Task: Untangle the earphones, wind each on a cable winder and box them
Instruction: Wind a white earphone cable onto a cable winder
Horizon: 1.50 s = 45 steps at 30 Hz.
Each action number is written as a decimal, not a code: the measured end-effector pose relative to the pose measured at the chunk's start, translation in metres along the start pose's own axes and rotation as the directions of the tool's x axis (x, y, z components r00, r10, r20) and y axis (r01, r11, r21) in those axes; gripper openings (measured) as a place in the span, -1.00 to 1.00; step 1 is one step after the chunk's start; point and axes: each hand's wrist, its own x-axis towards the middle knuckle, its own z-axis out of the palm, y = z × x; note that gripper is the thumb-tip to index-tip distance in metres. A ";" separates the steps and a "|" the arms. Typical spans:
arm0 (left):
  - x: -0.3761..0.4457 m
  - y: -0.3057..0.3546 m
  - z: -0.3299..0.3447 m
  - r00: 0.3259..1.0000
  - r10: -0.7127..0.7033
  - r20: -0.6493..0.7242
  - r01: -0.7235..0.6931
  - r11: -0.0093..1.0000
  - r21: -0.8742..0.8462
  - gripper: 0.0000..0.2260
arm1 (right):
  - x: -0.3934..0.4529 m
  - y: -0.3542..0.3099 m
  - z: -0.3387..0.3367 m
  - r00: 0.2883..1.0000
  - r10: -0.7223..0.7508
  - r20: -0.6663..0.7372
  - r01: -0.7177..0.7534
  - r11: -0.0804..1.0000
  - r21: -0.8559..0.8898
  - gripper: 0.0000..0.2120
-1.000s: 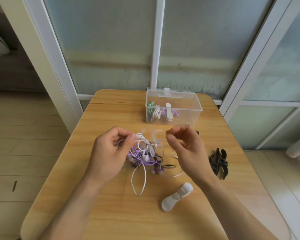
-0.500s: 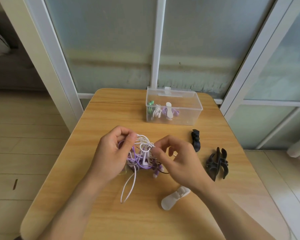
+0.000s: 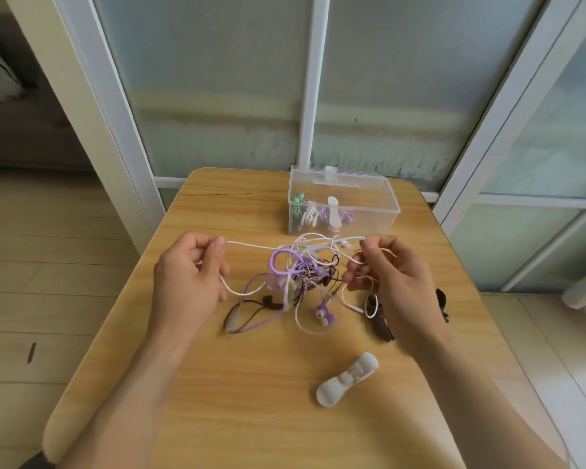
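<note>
A tangle of white, purple and dark earphone cables [image 3: 298, 272] hangs just above the wooden table [image 3: 251, 401], stretched between my hands. My left hand [image 3: 188, 282] pinches a white cable at the left, and a taut white strand runs from its thumb to the knot. My right hand [image 3: 393, 282] pinches white strands at the right side. A white cable winder [image 3: 347, 379] lies on the table near me. Dark winders [image 3: 381, 319] sit partly hidden behind my right hand. The clear plastic box [image 3: 369, 211] at the far side holds several wound earphones.
The table's far edge meets a frosted glass door with white frames [image 3: 310, 96]. Tiled floor [image 3: 48, 265] lies off the table's left edge, and more floor shows to the right.
My hands have pulled apart, left hand going left and right hand going right, stretching the white cable out of the bundle. The tangle has spread wider and lifted.
</note>
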 end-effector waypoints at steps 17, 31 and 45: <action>-0.051 -0.003 0.047 0.740 0.140 0.658 -0.483 0.791 0.375 -0.60 | 0.004 0.006 0.003 0.997 0.005 0.076 -0.015 0.991 0.131 -0.91; -0.022 0.047 0.022 0.938 -0.020 0.347 0.127 0.948 -0.290 -0.53 | -0.012 -0.004 0.016 0.820 -0.300 0.488 0.542 0.682 -0.491 -0.50; -0.017 0.037 0.026 0.951 -0.148 0.272 0.230 0.926 -0.299 -0.68 | -0.015 -0.004 0.031 0.981 -0.018 0.191 0.003 0.997 0.079 -0.78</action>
